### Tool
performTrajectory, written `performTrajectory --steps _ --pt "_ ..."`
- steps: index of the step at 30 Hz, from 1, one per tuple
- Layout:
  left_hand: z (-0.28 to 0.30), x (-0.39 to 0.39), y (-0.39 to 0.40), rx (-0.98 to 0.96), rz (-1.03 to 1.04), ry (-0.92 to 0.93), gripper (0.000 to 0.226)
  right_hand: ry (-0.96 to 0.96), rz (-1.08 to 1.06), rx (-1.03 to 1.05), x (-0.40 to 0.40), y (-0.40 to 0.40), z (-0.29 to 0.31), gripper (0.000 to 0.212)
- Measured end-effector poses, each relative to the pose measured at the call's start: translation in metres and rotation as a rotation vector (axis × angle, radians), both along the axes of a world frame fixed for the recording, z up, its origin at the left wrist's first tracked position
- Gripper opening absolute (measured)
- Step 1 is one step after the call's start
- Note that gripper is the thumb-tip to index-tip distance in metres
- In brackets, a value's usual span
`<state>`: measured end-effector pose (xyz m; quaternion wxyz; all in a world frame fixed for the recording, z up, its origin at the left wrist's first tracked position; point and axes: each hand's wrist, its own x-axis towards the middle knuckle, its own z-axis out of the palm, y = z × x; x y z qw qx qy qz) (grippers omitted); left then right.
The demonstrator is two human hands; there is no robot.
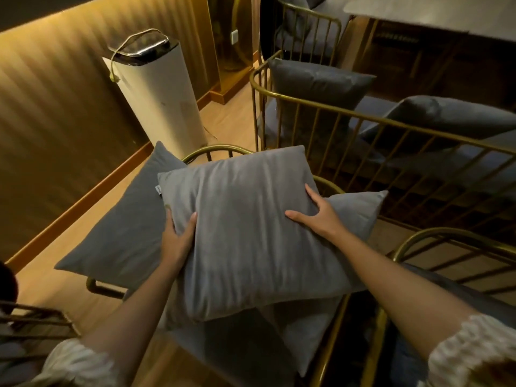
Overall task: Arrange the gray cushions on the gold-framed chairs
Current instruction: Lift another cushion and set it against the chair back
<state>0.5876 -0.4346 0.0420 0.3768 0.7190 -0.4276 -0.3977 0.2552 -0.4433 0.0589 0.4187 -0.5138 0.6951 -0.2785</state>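
Observation:
A large gray cushion [245, 230] fills the middle of the view, held over a gold-framed chair [220, 150]. My left hand [178, 236] grips its left edge and my right hand [315, 213] presses on its upper right side. A second gray cushion [122, 230] leans out over the chair's left side, and a third [360, 210] pokes out to the right behind the held one. More gray fabric [301, 336] lies beneath. Farther back, a gold-framed bench [363, 121] carries two gray cushions [315, 85], [452, 115].
A tall white appliance [156, 96] with a cord on top stands against the ribbed wall at the left. Another gold chair frame [435, 241] is at the right, and one more [30, 317] at the lower left. A table edge [418, 12] sits at the top right. The floor is wood.

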Motion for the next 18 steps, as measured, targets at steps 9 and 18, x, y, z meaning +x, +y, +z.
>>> performTrajectory --steps 9,18 --pt "0.089 -0.11 0.006 -0.212 -0.169 -0.019 0.086 -0.012 -0.187 -0.224 -0.103 0.067 0.064 0.104" --pt "0.122 -0.329 0.09 0.003 -0.183 0.254 0.108 -0.044 -0.459 -0.407 -0.316 0.244 0.109 0.121"
